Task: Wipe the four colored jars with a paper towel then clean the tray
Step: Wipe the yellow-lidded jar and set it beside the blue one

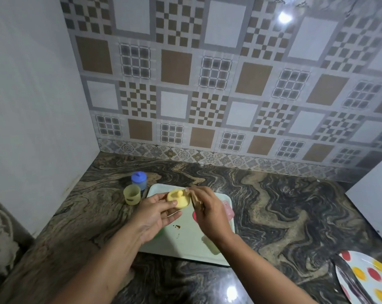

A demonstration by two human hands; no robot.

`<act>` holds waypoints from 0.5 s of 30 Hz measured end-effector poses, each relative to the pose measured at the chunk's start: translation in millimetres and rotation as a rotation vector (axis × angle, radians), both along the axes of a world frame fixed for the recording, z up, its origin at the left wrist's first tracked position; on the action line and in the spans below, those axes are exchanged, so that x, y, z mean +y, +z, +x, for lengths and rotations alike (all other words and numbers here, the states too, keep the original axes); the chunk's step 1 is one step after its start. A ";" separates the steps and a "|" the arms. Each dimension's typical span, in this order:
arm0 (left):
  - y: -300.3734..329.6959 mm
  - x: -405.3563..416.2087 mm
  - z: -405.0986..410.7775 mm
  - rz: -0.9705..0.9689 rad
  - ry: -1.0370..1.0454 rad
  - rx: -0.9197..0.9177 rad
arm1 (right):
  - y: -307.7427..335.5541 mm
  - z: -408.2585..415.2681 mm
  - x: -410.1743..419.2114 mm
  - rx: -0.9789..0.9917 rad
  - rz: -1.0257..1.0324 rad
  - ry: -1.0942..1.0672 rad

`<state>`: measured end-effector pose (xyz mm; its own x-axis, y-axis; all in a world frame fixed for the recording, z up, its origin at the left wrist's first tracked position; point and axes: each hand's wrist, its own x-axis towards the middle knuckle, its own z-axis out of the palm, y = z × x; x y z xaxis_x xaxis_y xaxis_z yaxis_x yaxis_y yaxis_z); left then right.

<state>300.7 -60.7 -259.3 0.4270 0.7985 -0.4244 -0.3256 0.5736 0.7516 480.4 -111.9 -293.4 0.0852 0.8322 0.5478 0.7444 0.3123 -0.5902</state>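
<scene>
Just smooth yellow lid — crumpled towel.

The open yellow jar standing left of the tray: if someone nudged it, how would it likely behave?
The yellow jar looks like thin translucent plastic with no lid, so it is probably light and would slide on the polished counter at a low push. It is about as wide as tall, so tipping seems unlikely unless pushed near the rim. It stands close to the blue jar and could bump it.
</scene>
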 end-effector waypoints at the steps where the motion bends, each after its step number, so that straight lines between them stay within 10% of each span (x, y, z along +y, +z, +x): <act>1: 0.4 0.7 -3.8 -0.030 0.001 -0.017 | 2.8 3.8 2.1 0.050 -0.025 -0.058; 9: -4.7 -1.7 -1.5 -0.010 0.113 -0.043 | 6.3 -9.9 -10.5 -0.164 0.122 0.124; 15: -9.9 0.5 -18.0 -0.087 0.051 -0.050 | 9.6 -0.2 -4.6 0.066 -0.110 -0.159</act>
<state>282.7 -60.2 -269.2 0.4093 0.7807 -0.4722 -0.3917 0.6177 0.6819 480.3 -116.5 -283.8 0.2530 0.8598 0.4435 0.7378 0.1250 -0.6633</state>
